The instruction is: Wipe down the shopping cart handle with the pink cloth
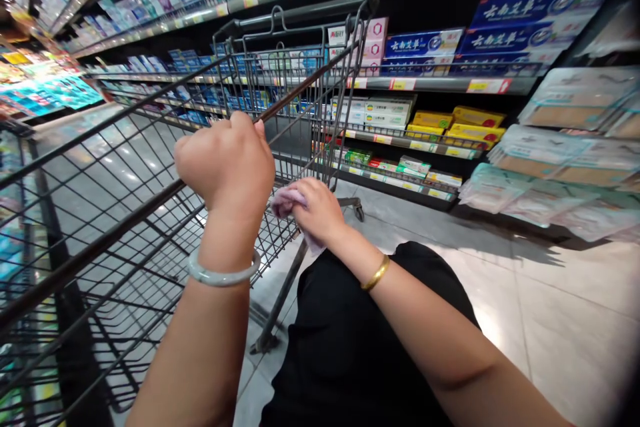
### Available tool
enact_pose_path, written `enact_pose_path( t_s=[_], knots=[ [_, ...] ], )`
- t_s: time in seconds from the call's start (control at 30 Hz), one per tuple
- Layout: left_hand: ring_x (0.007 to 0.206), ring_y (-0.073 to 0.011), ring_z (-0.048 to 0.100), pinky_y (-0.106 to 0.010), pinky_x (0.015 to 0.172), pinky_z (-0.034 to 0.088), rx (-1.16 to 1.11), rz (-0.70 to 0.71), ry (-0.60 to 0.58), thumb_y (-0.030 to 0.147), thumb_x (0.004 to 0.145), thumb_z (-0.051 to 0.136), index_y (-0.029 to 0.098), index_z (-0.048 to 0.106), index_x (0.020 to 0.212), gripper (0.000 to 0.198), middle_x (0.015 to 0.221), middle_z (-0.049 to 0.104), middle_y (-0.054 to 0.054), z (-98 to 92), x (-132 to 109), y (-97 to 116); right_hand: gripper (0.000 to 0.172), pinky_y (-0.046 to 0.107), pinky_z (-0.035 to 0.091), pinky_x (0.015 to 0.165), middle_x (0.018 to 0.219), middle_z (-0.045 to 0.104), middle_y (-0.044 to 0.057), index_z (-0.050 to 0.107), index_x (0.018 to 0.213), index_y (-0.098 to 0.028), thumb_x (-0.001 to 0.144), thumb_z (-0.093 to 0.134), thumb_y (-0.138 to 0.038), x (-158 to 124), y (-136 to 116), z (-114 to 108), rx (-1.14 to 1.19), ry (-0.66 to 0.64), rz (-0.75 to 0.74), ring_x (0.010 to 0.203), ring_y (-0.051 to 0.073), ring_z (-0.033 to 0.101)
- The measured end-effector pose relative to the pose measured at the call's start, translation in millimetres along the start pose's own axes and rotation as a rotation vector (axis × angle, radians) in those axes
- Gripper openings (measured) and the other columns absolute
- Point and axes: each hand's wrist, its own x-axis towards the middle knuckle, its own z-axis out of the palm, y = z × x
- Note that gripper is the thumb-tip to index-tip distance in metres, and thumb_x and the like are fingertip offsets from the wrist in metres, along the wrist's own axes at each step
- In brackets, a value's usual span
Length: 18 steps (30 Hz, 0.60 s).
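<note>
My left hand, with a pale bangle at its wrist, is closed in a fist around the brown top rail of a wire shopping cart. Lower and to the right, my right hand is closed on a crumpled light purple cloth; part of the cloth hangs below the fingers. A gold bracelet circles that wrist. Inside the cart's mesh basket, only bare wire and the floor beneath it show. The cart's dark handlebar is at the far end, away from both hands.
Shelves hold blue boxes, yellow boxes and other cartons behind the cart. Clear packages hang on a rack at the right. Grey tiled floor surrounds a cart wheel. Another goods display stands far left.
</note>
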Motion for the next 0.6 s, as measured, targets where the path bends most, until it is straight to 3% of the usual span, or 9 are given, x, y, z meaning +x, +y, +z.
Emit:
enact_pose_path(
  t_s=[0.1, 0.23, 0.3, 0.47, 0.5, 0.6],
  knots=[
    [0.108, -0.0328, 0.068, -0.049, 0.091, 0.047, -0.013, 0.001, -0.021, 0.048, 0.104, 0.023, 0.017, 0.066, 0.12, 0.055, 0.113, 0.074, -0.016, 1.0, -0.7, -1.4, 0.04, 0.035, 0.043, 0.109, 0.125, 0.067, 0.004, 0.066, 0.12, -0.025, 0.083, 0.054, -0.012, 1.6, -3.3, -4.0, 0.018, 0.104, -0.097, 0.122, 0.02, 0.056],
    [0.112, -0.0312, 0.067, -0.048, 0.093, 0.046, -0.01, 0.013, -0.036, 0.05, 0.105, 0.019, 0.018, 0.063, 0.127, 0.059, 0.118, 0.074, -0.012, -0.1, -1.7, -2.0, 0.023, 0.036, 0.049, 0.097, 0.11, 0.07, 0.004, 0.07, 0.103, -0.025, 0.083, 0.06, -0.019, -0.3, 7.4, 1.5, -0.099, -0.132, 0.043, 0.109, 0.023, 0.061],
    [0.109, -0.0322, 0.067, -0.049, 0.092, 0.046, -0.012, 0.004, -0.038, 0.048, 0.104, 0.022, 0.017, 0.065, 0.123, 0.056, 0.115, 0.074, -0.014, -1.0, -1.0, -0.6, 0.018, 0.036, 0.049, 0.093, 0.104, 0.07, 0.005, 0.071, 0.097, -0.025, 0.083, 0.059, -0.02, 0.9, 14.0, 2.8, -0.127, -0.16, 0.15, 0.104, 0.023, 0.062],
    [0.106, -0.0377, 0.067, -0.054, 0.093, 0.046, -0.059, 0.001, -0.029, 0.043, 0.102, 0.028, 0.014, 0.066, 0.116, 0.05, 0.109, 0.072, -0.02, -0.5, 1.6, 2.9, 0.043, 0.038, 0.043, 0.109, 0.131, 0.062, 0.008, 0.065, 0.122, -0.023, 0.083, 0.05, -0.012, 10.9, 22.7, -9.2, -0.041, 0.234, 0.147, 0.124, 0.024, 0.054],
    [0.108, -0.0383, 0.067, -0.055, 0.094, 0.045, -0.071, -0.001, -0.027, 0.043, 0.102, 0.028, 0.014, 0.066, 0.116, 0.05, 0.11, 0.072, -0.02, 0.1, 1.7, 2.9, 0.046, 0.039, 0.042, 0.111, 0.135, 0.06, 0.008, 0.063, 0.126, -0.023, 0.084, 0.05, -0.011, 11.6, 25.1, -10.8, -0.057, 0.249, 0.171, 0.127, 0.024, 0.052],
    [0.113, -0.0376, 0.065, -0.054, 0.097, 0.044, -0.104, -0.013, -0.022, 0.045, 0.102, 0.028, 0.016, 0.065, 0.118, 0.05, 0.113, 0.071, -0.019, 2.3, 1.7, 2.0, 0.039, 0.041, 0.046, 0.103, 0.127, 0.063, 0.011, 0.066, 0.121, -0.022, 0.084, 0.055, -0.016, 8.5, 34.1, -8.2, -0.138, 0.058, 0.303, 0.118, 0.027, 0.057]
  ],
)
